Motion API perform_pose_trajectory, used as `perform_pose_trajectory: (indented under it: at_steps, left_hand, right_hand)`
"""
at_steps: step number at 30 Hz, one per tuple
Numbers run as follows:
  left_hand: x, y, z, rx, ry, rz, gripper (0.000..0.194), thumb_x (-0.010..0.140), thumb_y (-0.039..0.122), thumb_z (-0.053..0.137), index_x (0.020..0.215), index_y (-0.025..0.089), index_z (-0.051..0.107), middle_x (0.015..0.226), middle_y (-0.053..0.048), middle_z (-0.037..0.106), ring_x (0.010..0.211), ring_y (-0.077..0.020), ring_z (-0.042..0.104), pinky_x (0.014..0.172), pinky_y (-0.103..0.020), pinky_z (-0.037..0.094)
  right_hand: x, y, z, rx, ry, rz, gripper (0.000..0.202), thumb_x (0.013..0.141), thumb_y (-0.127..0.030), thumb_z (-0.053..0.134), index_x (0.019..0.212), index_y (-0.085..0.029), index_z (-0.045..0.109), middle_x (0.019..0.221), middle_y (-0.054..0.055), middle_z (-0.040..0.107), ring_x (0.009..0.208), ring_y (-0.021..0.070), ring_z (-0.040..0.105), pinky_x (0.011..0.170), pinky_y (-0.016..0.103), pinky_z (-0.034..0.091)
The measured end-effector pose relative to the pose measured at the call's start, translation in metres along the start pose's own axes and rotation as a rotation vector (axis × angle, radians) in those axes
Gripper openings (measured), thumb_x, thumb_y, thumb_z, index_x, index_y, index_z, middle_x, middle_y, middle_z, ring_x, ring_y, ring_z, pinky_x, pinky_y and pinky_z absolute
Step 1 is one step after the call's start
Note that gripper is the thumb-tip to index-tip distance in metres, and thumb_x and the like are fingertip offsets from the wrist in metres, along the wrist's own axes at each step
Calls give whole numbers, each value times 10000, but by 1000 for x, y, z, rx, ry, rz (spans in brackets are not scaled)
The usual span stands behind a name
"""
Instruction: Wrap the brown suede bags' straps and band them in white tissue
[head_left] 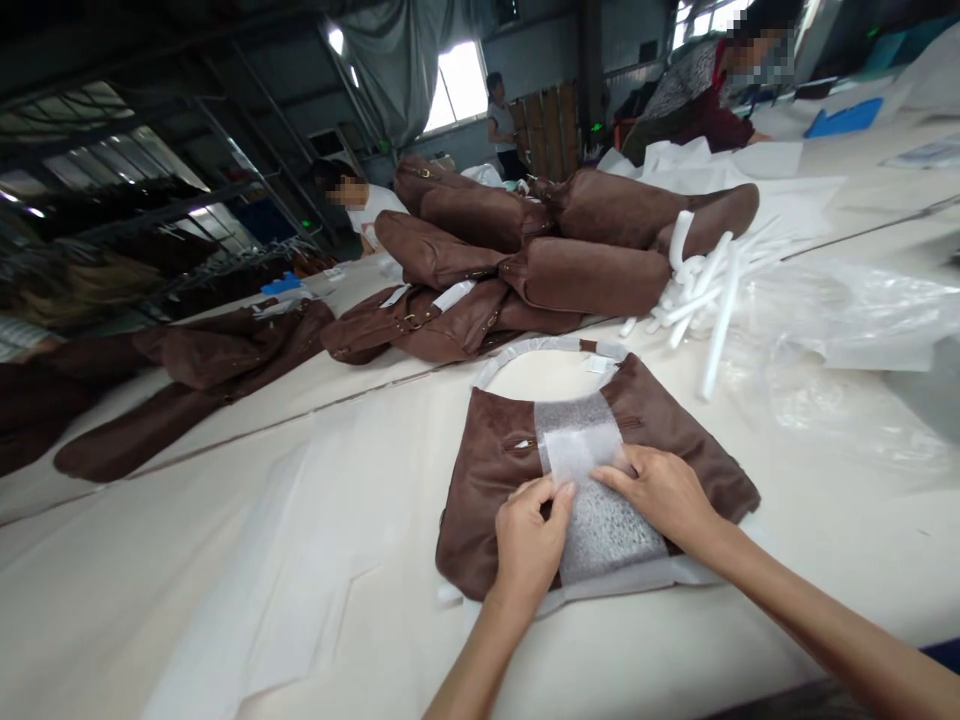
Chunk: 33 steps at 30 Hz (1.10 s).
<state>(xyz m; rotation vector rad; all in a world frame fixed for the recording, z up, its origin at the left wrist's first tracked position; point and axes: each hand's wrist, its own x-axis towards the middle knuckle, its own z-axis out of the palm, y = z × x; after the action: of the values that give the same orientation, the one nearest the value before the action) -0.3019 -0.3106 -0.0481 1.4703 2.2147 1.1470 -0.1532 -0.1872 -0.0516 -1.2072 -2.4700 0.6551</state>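
A brown handbag (pixel 480 470) lies flat on the table in front of me, its handle (pixel 517 352) mostly wrapped in white material. Across the bag's middle runs a strip of white foam sheet (pixel 611 535), folded over on itself near the top. My left hand (pixel 531 535) pinches the sheet's left edge between thumb and fingers. On the opposite edge, my right hand (pixel 664 490) grips with its thumb on top and fingertips partly hidden. Small zips show on the bag to either side of the strip.
Beyond the bag is a pile of brown handbags (pixel 592 275), with more bags (pixel 217 350) at left. White foam tubes (pixel 716 300) and clear plastic bags (pixel 847 350) lie at right. Thin white sheets (pixel 300 540) cover the table's left. Several people work in the background.
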Motion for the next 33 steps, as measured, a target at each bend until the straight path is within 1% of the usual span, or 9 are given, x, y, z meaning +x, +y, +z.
perform_pose_trajectory:
  at_steps: [5,9,11,15,17,20,24,28,33]
  left_hand:
    - [6,-4,2,144,112,54,306,895,269,609,607,196,533,629,35,624,635,-132,613,675,-243,462]
    - [7,0,-2,89,236,174,35,891,226,627,900,194,615,950,-47,714,920,-188,679,840,-306,525]
    - [6,4,-2,164,339,315,200,912,203,605,1110,179,605,1147,-111,680,1119,-230,631,974,-389,497]
    - [5,7,3,456,49,600,428,971,203,510,1399,200,493,1419,-113,570,1416,-290,403,1173,-556,294]
    - [6,4,8,591,-117,570,521,993,337,486,1485,188,404,1527,-112,464,1467,-317,316,1176,-599,275]
    - [6,1,15,711,-168,457,625,992,459,444,1540,185,315,1600,-118,335,1488,-332,269,1151,-627,311]
    - [7,0,18,764,-186,418,593,994,454,441,1541,258,324,1616,-94,305,1487,-323,277,1141,-628,325]
    - [10,-3,18,783,-188,448,569,995,425,447,1532,261,353,1589,-122,353,1453,-338,347,1116,-630,346]
    - [17,-15,24,758,-138,494,548,1000,419,381,1515,233,399,1572,-135,381,1447,-372,344,1120,-661,290]
  right_hand:
    - [6,-3,1,24,-108,123,448,923,-525,572,619,-210,474,662,24,676,635,192,619,571,271,271]
    - [11,-3,3,17,-122,154,462,916,-544,571,608,-208,493,655,34,692,652,206,643,562,269,244]
    - [12,-3,5,12,-119,158,466,909,-549,582,603,-207,500,645,37,692,648,210,650,560,270,236]
    - [11,-2,8,17,-107,161,457,919,-521,576,597,-208,493,651,45,697,664,220,666,552,276,220]
    - [11,0,8,30,-100,169,465,916,-522,572,586,-210,470,628,41,677,647,220,658,549,277,220]
    - [16,3,10,137,-34,203,395,856,-507,635,642,-223,464,583,11,619,594,209,621,548,272,242]
    - [23,9,6,660,191,308,259,816,-443,633,884,-238,490,537,-69,523,491,164,553,538,260,349]
    - [-2,21,-20,1146,269,371,404,797,-536,644,997,-213,505,562,-68,556,439,126,492,460,241,368]
    - [-70,71,-90,995,288,416,377,786,-524,677,937,-182,625,520,-27,576,474,136,510,473,252,405]
